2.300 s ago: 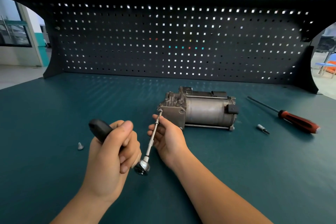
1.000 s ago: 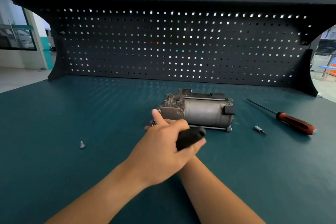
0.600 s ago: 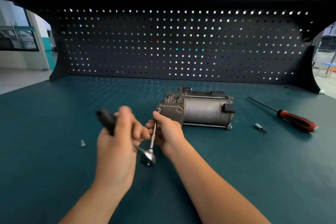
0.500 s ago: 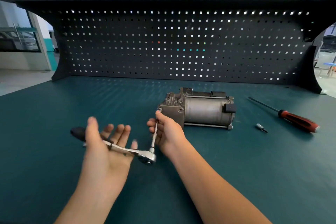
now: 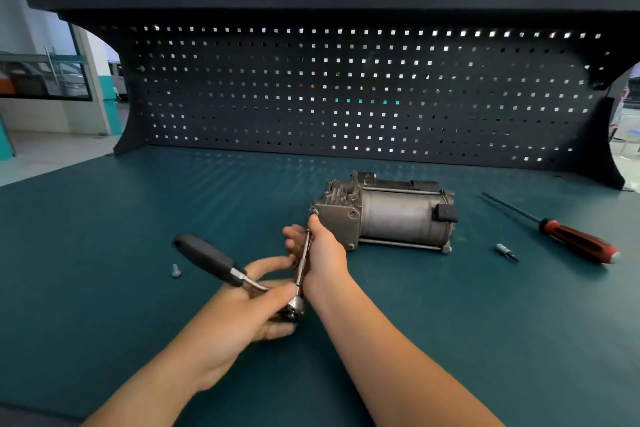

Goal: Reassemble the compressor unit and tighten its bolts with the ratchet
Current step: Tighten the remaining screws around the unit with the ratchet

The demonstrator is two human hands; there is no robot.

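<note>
The grey metal compressor unit (image 5: 388,215) lies on its side on the green bench top. A ratchet (image 5: 221,262) with a black handle carries a long thin extension bar (image 5: 303,262) that reaches up to a bolt at the compressor's front left corner. My right hand (image 5: 323,255) is wrapped around the extension bar just below the compressor. My left hand (image 5: 249,305) holds the ratchet at its head, fingers around the neck, with the black handle sticking out up and to the left.
A loose bolt (image 5: 176,270) lies on the bench (image 5: 104,288) left of the hands. A small bit (image 5: 506,251) and a red-handled screwdriver (image 5: 571,239) lie right of the compressor. A black pegboard (image 5: 346,90) closes the back.
My left hand swung the ratchet handle across to the right, then back left, opened flat under it, and now grips the ratchet near its head. My right hand stayed on the extension bar.
</note>
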